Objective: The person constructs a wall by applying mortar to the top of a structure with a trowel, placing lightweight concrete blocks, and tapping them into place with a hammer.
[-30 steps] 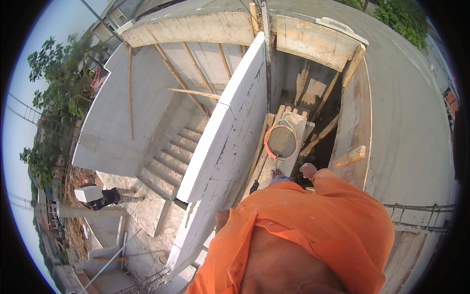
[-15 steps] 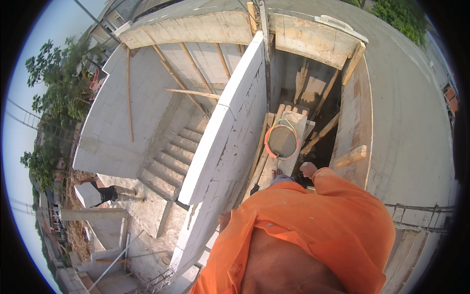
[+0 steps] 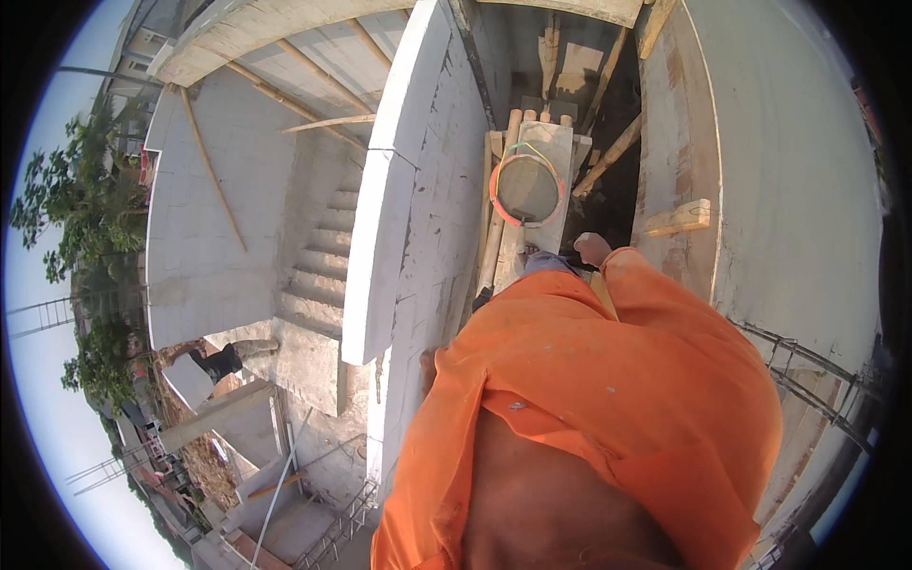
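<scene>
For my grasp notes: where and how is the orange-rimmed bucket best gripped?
Probably midway along its thin yellow-green handle, from above with the nearby right hand: the loop arches past the far side of the bucket, which stands open side up, grey material inside.

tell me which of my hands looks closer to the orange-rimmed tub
The right hand: in the picture it shows just below and right of the tub, while the left hand shows farther down, beside the white wall.

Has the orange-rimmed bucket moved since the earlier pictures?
No, not noticeably. Judged against the board under it, the orange-rimmed bucket sits in the same spot, just short of the round pole ends; the whole view has shifted.
</scene>
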The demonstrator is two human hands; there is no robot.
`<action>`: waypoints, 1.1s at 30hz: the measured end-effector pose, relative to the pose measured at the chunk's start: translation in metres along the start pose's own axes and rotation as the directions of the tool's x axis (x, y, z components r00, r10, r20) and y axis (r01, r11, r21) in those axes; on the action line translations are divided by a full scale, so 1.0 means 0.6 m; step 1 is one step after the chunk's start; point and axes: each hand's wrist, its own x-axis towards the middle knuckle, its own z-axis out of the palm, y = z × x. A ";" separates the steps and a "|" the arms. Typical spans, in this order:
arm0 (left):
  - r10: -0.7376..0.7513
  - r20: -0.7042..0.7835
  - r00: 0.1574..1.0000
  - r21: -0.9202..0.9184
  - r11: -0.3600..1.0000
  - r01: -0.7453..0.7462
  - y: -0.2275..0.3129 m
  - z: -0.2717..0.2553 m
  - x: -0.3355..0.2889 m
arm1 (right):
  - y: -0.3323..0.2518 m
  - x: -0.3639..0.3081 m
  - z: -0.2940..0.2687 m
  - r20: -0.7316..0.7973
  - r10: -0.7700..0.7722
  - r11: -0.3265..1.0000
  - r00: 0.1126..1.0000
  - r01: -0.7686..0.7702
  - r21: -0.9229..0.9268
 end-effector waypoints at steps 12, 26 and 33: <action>-0.124 -0.001 0.992 -0.490 0.865 0.108 0.156 -0.130 0.093 | 0.108 -0.011 0.036 0.216 0.347 0.725 0.913 -0.407 0.556; 0.068 0.128 0.990 0.004 0.998 -0.069 0.216 -0.085 0.116 | 0.134 -0.014 -0.039 0.311 0.471 0.601 0.825 -0.559 0.572; -0.106 0.047 0.993 -0.603 0.789 0.113 0.156 -0.030 0.140 | 0.141 -0.029 -0.069 0.188 0.403 0.770 0.895 -0.443 0.459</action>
